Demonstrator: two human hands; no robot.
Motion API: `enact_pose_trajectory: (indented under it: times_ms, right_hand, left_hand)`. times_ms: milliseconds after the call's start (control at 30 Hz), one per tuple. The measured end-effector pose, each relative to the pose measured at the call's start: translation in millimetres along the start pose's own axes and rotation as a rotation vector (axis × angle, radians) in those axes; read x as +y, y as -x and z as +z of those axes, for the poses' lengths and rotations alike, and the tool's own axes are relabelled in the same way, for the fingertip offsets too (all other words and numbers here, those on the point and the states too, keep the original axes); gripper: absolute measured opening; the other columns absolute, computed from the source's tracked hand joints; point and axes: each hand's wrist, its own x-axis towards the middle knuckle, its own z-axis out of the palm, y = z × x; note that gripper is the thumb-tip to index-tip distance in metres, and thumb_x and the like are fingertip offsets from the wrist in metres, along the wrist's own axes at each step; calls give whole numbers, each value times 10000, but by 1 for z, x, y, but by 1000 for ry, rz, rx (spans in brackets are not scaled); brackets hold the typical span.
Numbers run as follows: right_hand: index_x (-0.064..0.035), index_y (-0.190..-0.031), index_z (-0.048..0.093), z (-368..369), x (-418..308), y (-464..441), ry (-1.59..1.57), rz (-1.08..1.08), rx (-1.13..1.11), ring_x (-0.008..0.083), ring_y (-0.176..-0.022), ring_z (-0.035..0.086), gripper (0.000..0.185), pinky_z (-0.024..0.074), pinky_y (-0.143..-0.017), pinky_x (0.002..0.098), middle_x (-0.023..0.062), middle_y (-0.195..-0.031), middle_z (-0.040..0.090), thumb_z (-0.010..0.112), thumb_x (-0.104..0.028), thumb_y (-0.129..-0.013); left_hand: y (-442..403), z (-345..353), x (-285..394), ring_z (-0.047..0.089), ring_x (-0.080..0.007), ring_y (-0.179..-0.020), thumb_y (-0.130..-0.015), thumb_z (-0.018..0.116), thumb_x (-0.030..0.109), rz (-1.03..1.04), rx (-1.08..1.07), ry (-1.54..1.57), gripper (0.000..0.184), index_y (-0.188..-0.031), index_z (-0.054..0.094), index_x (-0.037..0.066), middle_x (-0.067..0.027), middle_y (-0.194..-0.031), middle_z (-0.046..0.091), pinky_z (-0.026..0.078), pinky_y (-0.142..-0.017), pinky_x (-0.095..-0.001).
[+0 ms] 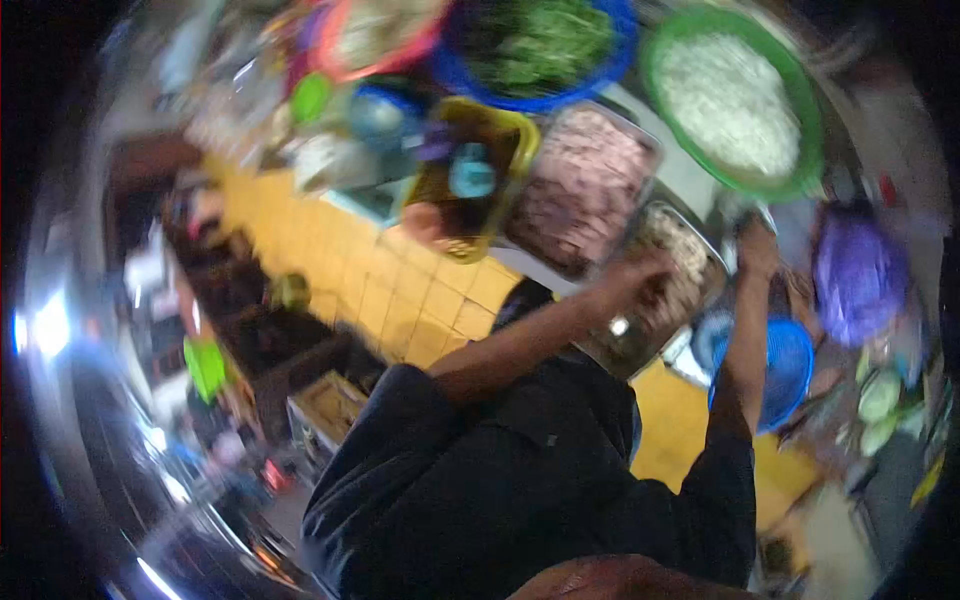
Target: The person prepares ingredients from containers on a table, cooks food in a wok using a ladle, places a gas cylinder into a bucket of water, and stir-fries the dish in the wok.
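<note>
While the left hand [648, 278] is over a tray [612, 350] of pale food pieces [690, 250], the right hand [757, 250] is near a green basin [808, 150]; blur hides whether either hand's fingers hold anything

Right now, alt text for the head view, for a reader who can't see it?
A person's left hand is over a tray of pale pieces, while the right hand is near a green basin of white food; blur hides what either holds. Also in view are pinkish chunks and a blue basin of leafy greens.
</note>
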Motion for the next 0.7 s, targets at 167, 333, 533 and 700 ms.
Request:
enact_pose_trajectory:
  times_ms: [167, 333, 533, 700]
  right_hand:
    - [1, -819, 602, 61, 43, -42, 355, -386, 272, 343, -732, 601, 240, 475, -643, 431, 193, -811, 615, 450, -185, -821]
    - [5, -888, 592, -4, -5, -22, 173, -307, 171, 324, -841, 573, 248, 457, -727, 416, 173, -901, 600, 458, -200, -855]
    - [-15, -938, 579, -12, -34, -26, 213, -293, 298, 315, -885, 556, 225, 439, -766, 417, 163, -949, 586, 481, -196, -847]
    - [-32, -979, 569, -34, -64, -11, 204, -263, 450, 308, -922, 542, 222, 424, -798, 417, 155, -989, 574, 501, -192, -841]
  left_hand:
    - [23, 6, 26, 515, -188, -858, -854, 493, 310, -645, 147, 707, 379, -1112, 505, 32, -88, -1026, 540, 440, -778, -343]
    - [59, -12, 52, 528, -190, -836, -846, 472, 267, -700, 295, 939, 336, -1089, 518, 40, -96, -978, 551, 470, -716, -354]
    - [73, -27, 31, 528, -227, -904, -849, 474, 270, -667, 308, 1122, 346, -1109, 496, 42, -114, -1055, 509, 484, -732, -379]
    - [96, -27, -14, 512, -280, -965, -807, 557, 176, -314, 388, 865, 264, -1034, 498, 54, -142, -1033, 523, 441, -800, -418]
